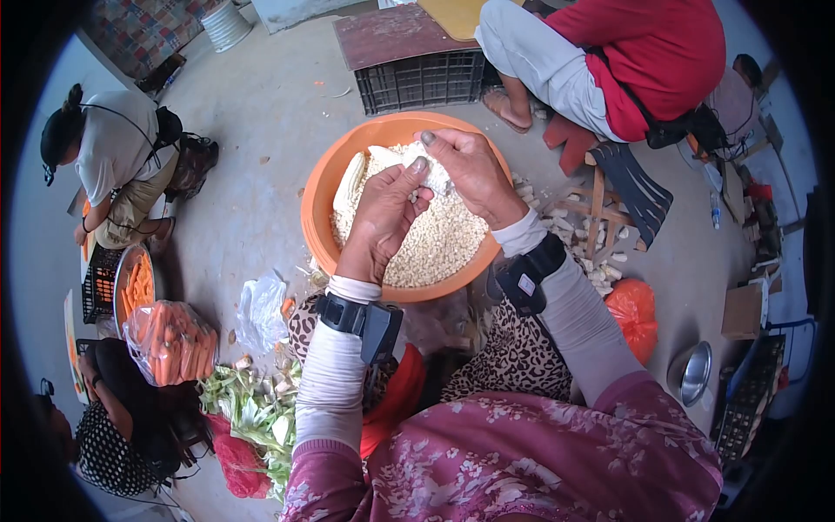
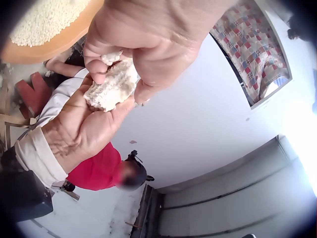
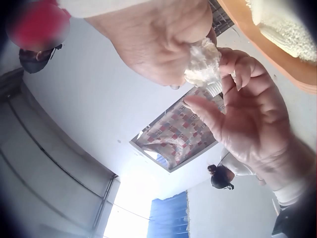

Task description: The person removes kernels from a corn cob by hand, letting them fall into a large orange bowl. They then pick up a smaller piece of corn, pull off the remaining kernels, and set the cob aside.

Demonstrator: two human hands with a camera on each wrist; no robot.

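Note:
My right hand grips a partly stripped white corn cob over an orange basin. Patches of bare, rough cob show between the fingers. Beside it, my left hand has its fingers curled around a small clump of white kernels, its fingertips right at the cob. In the right wrist view the left thumb stands apart from the fingers. Loose kernels fill the basin below both hands, and a whole husked cob lies on them at the left side.
Stripped cob pieces litter the floor at right, near a wooden stool. Green husks and bagged carrots lie at left. A black crate stands beyond the basin. People sit at left and a person in red ahead.

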